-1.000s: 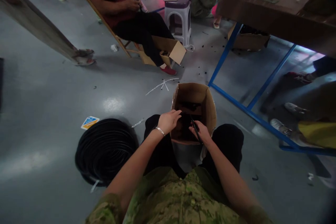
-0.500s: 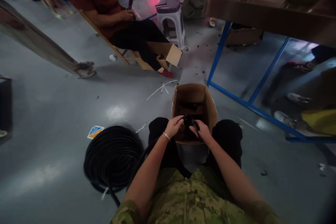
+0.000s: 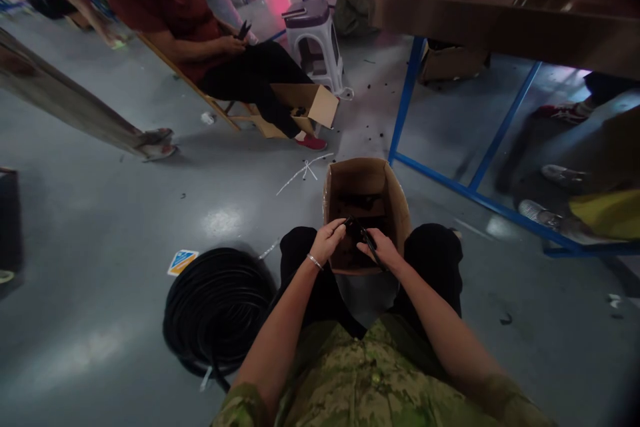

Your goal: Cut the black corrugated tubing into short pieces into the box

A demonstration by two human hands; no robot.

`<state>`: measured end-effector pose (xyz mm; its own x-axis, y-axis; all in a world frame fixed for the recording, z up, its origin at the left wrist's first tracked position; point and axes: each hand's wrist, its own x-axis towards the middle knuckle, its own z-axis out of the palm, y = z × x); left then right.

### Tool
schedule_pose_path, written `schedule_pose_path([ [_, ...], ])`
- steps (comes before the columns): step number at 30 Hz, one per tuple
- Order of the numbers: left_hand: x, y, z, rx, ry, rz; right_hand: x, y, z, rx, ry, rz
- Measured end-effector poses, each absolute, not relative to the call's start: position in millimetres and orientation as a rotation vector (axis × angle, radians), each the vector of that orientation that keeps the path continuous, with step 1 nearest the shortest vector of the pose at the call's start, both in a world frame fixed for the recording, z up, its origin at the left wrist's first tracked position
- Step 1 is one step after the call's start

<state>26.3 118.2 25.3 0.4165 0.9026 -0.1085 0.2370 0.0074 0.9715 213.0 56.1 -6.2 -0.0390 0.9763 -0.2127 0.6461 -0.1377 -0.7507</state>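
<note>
My left hand (image 3: 329, 241) is closed, pinching a small black piece (image 3: 349, 221) between thumb and fingers; its exact kind is too dark to make out. My right hand (image 3: 386, 251) is wrapped round a slim black hand tool (image 3: 371, 243), whose upper end meets the black piece. Its jaws do not show clearly. Both hands are over an open cardboard box (image 3: 399, 197) between my knees, with dark pieces inside. On the floor to my left lies a thick coil of black tubing (image 3: 215, 300).
A blue-legged table (image 3: 480, 197) stands to the right. Ahead, a seated person (image 3: 175, 33) holds a dark tool above another cardboard box (image 3: 323, 107), near a plastic stool (image 3: 313, 33). White string (image 3: 306, 169) and small scraps lie on the floor. Another person's legs (image 3: 100, 117) are at left.
The view has shifted slightly, moving the surroundings a little leftward. My hands stay over the box with the same hold. The seated person's dark tool has tilted and lowered.
</note>
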Motion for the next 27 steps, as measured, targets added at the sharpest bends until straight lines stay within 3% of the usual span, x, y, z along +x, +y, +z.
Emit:
schedule_pose_path([
  [13,30.1,114.5,15.4,1.654,1.037,0.588,213.2,55.9,-1.9,-1.885,-1.949,0.869],
  [27,27.4,113.7,12.6,1.744,1.036,0.449,209.2,53.3,-3.1,-1.879,-1.933,0.951],
])
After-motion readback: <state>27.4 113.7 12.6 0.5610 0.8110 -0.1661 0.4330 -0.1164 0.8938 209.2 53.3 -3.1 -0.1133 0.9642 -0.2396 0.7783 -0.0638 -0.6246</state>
